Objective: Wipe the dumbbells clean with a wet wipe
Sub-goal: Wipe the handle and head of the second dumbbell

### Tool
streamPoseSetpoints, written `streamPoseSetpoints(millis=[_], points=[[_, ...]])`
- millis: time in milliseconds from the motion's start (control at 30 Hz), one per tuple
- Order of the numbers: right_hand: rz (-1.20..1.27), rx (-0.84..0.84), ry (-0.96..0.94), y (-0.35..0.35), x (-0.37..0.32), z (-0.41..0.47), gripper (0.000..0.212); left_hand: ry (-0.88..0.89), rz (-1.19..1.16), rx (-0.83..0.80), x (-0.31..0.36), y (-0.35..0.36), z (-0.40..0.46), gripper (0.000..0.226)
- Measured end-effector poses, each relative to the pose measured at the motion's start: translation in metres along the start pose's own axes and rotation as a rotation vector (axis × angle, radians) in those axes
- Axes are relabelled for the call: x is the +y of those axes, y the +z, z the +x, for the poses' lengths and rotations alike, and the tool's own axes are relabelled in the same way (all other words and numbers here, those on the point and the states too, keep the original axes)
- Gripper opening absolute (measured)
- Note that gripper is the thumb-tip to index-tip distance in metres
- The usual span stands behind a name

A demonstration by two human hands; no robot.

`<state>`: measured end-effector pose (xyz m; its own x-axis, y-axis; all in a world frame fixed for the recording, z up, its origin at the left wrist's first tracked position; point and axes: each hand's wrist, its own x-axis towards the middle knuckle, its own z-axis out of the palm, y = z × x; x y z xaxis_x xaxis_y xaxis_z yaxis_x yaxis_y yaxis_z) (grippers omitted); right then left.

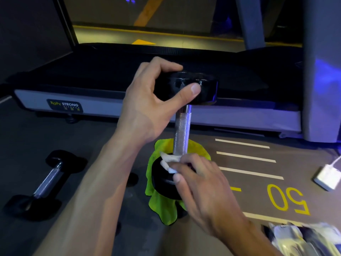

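A black dumbbell (pixel 181 126) with a knurled steel handle stands upright on a green cloth (pixel 162 206) on the floor. My left hand (pixel 149 102) grips its top head from the left, thumb and fingers curled round the rim. My right hand (pixel 203 183) pinches a white wet wipe (pixel 168 161) and presses it on the upper face of the bottom head, beside the handle. A second black dumbbell (pixel 46 182) lies on the floor at the left.
A treadmill deck (pixel 129 108) with a Body Strong label runs across behind the dumbbell. A white charger block (pixel 327 177) with a cable lies at the right. A wipe packet (pixel 299 239) sits at the bottom right. Yellow "50" and white lines mark the floor.
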<state>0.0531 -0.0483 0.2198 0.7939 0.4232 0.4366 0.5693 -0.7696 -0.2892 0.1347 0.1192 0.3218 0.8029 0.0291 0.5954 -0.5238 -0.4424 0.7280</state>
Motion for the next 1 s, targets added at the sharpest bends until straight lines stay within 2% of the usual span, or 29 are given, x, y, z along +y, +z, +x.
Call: streamPoseSetpoints(millis=[133, 300, 533, 733, 900, 1000], points=[[0.367, 0.009, 0.092, -0.003, 0.019, -0.002, 0.038, -0.03, -0.039, -0.017, -0.003, -0.006, 0.004, 0.044], [0.643, 0.103, 0.197, 0.009, 0.023, 0.002, 0.038, -0.063, -0.119, -0.051, -0.006, -0.011, 0.003, 0.042], [0.437, 0.182, 0.102, -0.024, 0.004, 0.045, 0.044, -0.065, -0.132, -0.07, -0.003, -0.012, -0.001, 0.044], [0.329, 0.09, 0.042, -0.002, 0.005, 0.007, 0.044, -0.086, -0.116, -0.055, -0.004, -0.014, -0.001, 0.045], [0.257, 0.18, 0.045, -0.023, 0.005, 0.045, 0.045, -0.079, -0.104, -0.065, 0.0, -0.012, -0.003, 0.045], [0.259, 0.113, 0.054, -0.008, 0.003, 0.022, 0.045, -0.088, -0.075, -0.043, 0.002, -0.012, -0.003, 0.049]])
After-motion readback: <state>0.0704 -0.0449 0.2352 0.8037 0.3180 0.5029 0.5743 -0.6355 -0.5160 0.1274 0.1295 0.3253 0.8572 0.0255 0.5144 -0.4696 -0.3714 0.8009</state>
